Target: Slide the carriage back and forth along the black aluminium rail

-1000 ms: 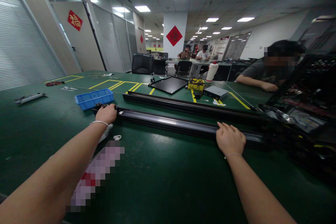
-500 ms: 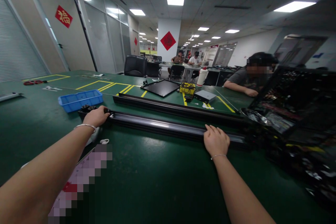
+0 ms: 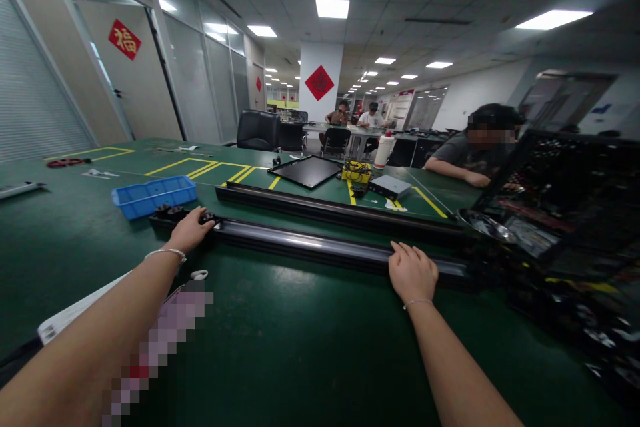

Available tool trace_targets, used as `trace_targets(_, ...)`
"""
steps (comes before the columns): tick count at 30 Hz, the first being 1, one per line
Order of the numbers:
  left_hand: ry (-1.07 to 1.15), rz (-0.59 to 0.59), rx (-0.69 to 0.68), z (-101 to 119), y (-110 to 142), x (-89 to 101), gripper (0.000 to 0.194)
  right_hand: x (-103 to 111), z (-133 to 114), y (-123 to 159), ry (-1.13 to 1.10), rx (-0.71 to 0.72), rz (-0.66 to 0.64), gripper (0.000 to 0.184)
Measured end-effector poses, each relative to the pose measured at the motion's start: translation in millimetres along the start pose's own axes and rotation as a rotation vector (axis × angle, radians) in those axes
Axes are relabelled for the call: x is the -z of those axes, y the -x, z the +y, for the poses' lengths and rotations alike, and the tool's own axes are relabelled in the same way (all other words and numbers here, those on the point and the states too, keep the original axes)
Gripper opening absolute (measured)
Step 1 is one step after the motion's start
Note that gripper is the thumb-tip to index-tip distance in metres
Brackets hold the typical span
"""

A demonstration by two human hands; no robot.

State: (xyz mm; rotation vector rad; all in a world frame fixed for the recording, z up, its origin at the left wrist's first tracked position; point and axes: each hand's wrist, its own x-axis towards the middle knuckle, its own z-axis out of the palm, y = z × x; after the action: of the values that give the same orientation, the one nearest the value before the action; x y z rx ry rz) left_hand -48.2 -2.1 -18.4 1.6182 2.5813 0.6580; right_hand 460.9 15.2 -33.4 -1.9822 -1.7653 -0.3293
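Observation:
A long black rail (image 3: 305, 243) with a shiny silver channel along its top lies across the green table in front of me. My left hand (image 3: 191, 230) is closed on the black fitting near its left end, thumb and fingers bent over it. My right hand (image 3: 413, 272) grips the rail toward its right end, fingers curled over the far edge. Small dark parts (image 3: 170, 211) sit at the rail's left tip, partly behind my left hand. Just beyond lies a second long black rail (image 3: 330, 207), roughly parallel and touched by neither hand.
A blue plastic bin (image 3: 155, 197) stands behind my left hand. Farther back are a flat black panel (image 3: 306, 171), a yellow box with cables (image 3: 357, 171) and a grey box (image 3: 390, 185). A dark frame with wiring (image 3: 565, 200) crowds the right side. A person (image 3: 475, 153) sits behind it.
My left hand has shifted slightly right along the rail's left end. More of a white object shows behind my left forearm. My right hand stays in place on the rail.

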Motion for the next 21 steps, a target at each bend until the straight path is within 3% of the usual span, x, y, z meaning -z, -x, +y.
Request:
trace_targets(7,-0.068,-0.012,0.037,5.9,3.3,-4.1,0.073,5.1,-0.7,1.0,-0.013,0.001,-0.040,0.044)
trace_targets(13,-0.053,-0.043,0.003,1.4,5.8,-3.9,0.062,5.7,0.6,-0.1,-0.030,0.005,-0.064,0.044)
trace_targets(21,-0.038,-0.038,-0.008,0.4,8.5,-1.4,0.065,5.2,1.2,-0.6,-0.048,0.006,-0.063,0.045)
